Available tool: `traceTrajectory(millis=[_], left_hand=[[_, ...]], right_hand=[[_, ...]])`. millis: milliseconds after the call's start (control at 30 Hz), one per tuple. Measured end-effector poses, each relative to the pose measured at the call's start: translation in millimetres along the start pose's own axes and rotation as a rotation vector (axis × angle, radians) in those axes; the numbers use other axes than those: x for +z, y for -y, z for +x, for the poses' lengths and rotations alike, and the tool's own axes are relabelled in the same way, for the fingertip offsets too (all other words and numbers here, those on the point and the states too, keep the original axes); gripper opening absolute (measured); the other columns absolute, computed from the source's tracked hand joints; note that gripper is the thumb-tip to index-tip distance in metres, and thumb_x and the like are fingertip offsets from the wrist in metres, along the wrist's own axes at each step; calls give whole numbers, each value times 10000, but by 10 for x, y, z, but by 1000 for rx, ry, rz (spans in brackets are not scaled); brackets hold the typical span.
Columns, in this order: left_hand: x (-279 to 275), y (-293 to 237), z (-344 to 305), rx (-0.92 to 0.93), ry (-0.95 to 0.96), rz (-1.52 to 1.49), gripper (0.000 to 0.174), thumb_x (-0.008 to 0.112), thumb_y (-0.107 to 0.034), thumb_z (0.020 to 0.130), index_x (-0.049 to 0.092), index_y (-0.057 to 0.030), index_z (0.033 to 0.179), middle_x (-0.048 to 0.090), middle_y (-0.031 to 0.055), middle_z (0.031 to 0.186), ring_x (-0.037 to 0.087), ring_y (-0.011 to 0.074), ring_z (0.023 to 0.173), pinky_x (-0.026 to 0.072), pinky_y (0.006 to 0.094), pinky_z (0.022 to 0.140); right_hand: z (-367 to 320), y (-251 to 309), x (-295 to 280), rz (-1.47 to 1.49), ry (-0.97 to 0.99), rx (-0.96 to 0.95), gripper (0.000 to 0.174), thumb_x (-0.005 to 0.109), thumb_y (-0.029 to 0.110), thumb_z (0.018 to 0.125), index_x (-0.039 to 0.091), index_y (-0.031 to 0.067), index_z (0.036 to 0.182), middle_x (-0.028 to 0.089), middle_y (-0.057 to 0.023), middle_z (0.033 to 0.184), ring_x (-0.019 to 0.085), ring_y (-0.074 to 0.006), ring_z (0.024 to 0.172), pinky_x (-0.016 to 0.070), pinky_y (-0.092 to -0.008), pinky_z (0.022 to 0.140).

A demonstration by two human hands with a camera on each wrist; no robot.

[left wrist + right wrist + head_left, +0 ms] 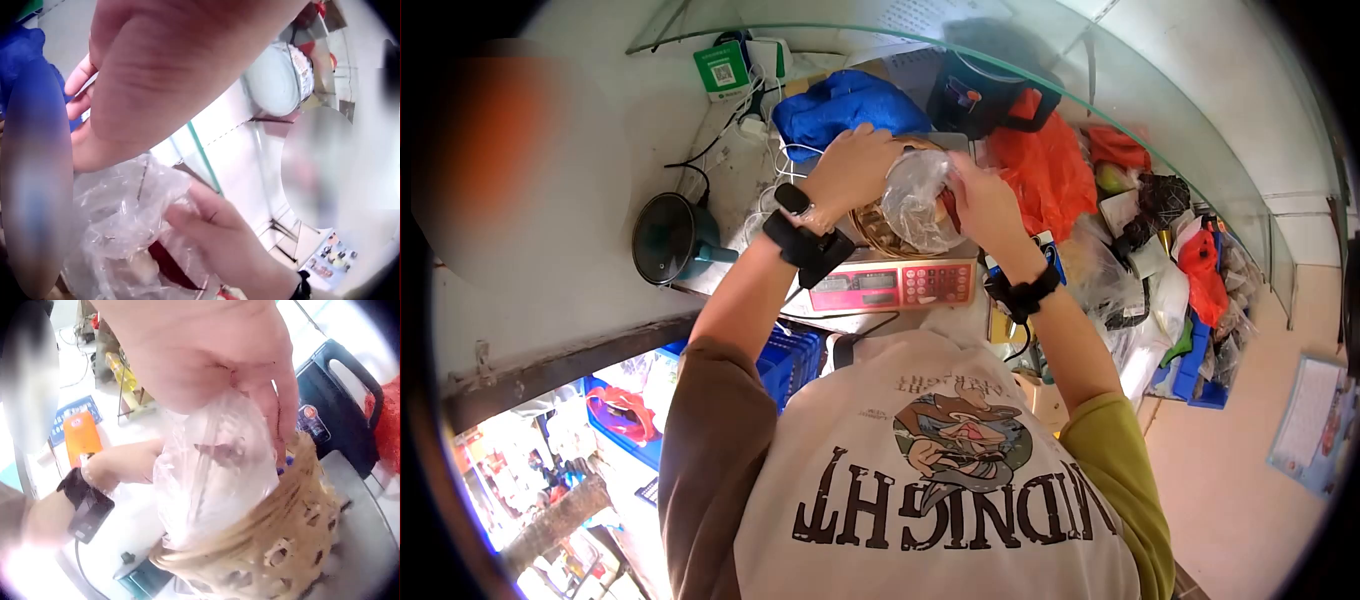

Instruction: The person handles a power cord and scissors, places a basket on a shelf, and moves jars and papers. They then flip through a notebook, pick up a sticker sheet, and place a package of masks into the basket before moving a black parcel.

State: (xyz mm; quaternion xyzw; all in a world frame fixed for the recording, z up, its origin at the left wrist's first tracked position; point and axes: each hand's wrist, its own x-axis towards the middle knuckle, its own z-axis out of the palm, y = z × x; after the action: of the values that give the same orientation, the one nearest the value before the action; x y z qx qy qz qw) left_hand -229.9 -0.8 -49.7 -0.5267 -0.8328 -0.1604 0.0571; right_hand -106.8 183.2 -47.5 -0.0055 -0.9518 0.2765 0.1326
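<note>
A clear plastic bag [920, 205] sits crumpled at the mouth of a woven basket [275, 544]. My right hand [988, 205] grips the bag's right side, with thumb and fingers closed on the film in the left wrist view. A dark red piece [170, 265] shows through the plastic near that hand. Across the far left of the basket reaches my left hand [855, 172], right beside the bag's upper edge. Its fingers [80, 105] show loosely extended in the left wrist view, with no film between them. The basket rests on a scale with a pink keypad panel [890, 286].
A blue plastic bag [840, 105] lies behind my left hand. A dark green pot [668, 240] stands at the left, a dark jug [985, 90] at the back. Red bags [1045, 170] and heaped packages crowd the right. A glass shelf edge [1010, 65] arches overhead.
</note>
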Motion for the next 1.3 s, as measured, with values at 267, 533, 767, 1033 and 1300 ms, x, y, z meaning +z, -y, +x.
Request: traceTrajectory(millis=[267, 533, 767, 1033, 1300], left_hand=[[306, -121, 57, 16, 153, 234, 407, 694, -207, 632, 582, -72, 1000, 605, 57, 980, 493, 253, 968, 356, 381, 778], [426, -223, 0, -40, 156, 305, 495, 691, -245, 608, 561, -67, 1051, 602, 69, 968, 501, 235, 991, 347, 386, 803], [443, -281, -78, -104, 164, 272, 582, 730, -272, 574, 545, -42, 1075, 625, 54, 894, 538, 223, 946, 339, 383, 807], [271, -567, -165, -506, 201, 330, 721, 729, -436, 648, 448, -28, 1172, 616, 122, 985, 586, 257, 950, 397, 375, 784], [339, -645, -158, -614, 288, 350, 834, 651, -521, 719, 380, 8, 1304, 629, 131, 1020, 538, 252, 1010, 321, 399, 887]], right_hand=[[33, -136, -60, -103, 72, 17, 228, 493, 103, 872, 536, 88, 1095, 608, -174, 672, 598, -371, 687, 384, -451, 780], [65, -53, -138, -113, 121, 39, 312, 486, 77, 848, 509, 80, 1160, 614, -235, 733, 600, -419, 730, 436, -517, 704], [87, 66, -199, -116, 130, 99, 415, 490, 31, 795, 528, 141, 1193, 619, -243, 777, 599, -435, 767, 470, -511, 701], [121, 121, -202, -264, 99, 131, 427, 498, 63, 765, 599, 148, 1171, 641, -224, 843, 626, -409, 791, 501, -463, 717], [432, 204, 195, -584, 102, -28, 267, 508, 109, 818, 616, 49, 1055, 666, -152, 809, 665, -298, 717, 530, -404, 594]])
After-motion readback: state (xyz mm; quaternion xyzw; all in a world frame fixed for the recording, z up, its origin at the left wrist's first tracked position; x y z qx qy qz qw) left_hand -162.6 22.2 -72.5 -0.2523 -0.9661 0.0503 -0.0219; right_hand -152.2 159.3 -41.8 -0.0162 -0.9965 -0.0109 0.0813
